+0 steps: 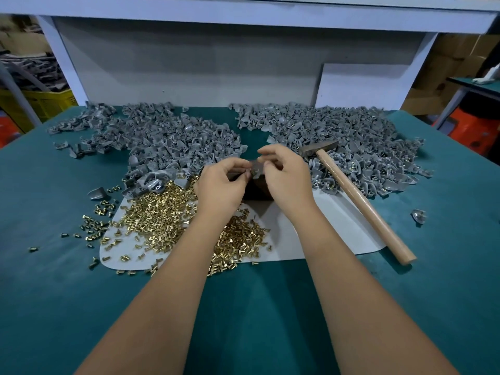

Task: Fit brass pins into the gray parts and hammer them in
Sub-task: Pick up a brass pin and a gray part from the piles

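Both hands meet at the table's middle over a dark block (255, 189). My right hand (284, 177) pinches a small gray part (257, 167) by its right side. My left hand (220, 185) pinches a brass pin at that part's left edge; the pin itself is barely visible. A heap of brass pins (162, 212) lies on a white sheet (324, 234) under my left forearm. The hammer (359, 201) with a wooden handle lies to the right, its head resting on gray parts.
Two large piles of gray parts cover the back of the green table (48, 280): the left pile (162, 139) and the right pile (346, 136), which shows brass in some parts. A single gray part (418, 215) lies far right. A white wall panel (189, 63) stands behind.
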A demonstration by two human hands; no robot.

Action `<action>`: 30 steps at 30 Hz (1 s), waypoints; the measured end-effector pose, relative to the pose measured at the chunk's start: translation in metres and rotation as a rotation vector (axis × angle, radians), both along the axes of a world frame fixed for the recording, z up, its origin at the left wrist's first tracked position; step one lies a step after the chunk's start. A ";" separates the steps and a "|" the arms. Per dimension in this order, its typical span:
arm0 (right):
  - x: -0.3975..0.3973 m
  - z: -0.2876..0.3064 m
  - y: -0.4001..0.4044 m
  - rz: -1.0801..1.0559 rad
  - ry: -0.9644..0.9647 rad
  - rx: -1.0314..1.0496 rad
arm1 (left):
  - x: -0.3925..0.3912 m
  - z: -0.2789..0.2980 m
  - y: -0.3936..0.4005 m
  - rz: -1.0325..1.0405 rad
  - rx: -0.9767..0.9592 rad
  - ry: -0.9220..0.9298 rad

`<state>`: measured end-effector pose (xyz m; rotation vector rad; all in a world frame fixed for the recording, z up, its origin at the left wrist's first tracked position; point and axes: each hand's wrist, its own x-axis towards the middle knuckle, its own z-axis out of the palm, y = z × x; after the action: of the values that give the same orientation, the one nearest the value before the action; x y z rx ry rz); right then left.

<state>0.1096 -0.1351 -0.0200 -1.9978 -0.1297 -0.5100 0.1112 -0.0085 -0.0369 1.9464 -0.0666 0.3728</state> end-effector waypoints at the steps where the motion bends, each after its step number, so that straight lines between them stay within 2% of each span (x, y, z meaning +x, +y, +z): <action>1: 0.000 0.001 -0.001 -0.009 0.016 0.036 | 0.000 0.000 0.000 0.002 -0.002 0.001; 11: 0.003 0.003 0.005 -0.044 0.021 -0.261 | 0.000 0.000 0.002 -0.010 -0.005 -0.019; 22: 0.004 -0.002 0.006 -0.086 -0.015 -0.277 | 0.001 -0.001 0.000 0.007 -0.001 -0.003; 30: 0.006 0.000 0.010 -0.114 -0.008 -0.364 | 0.001 -0.001 -0.001 0.016 -0.023 0.021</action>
<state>0.1157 -0.1249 -0.0203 -2.3689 -0.1211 -0.6002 0.1122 -0.0099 -0.0380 1.9283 -0.0336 0.3623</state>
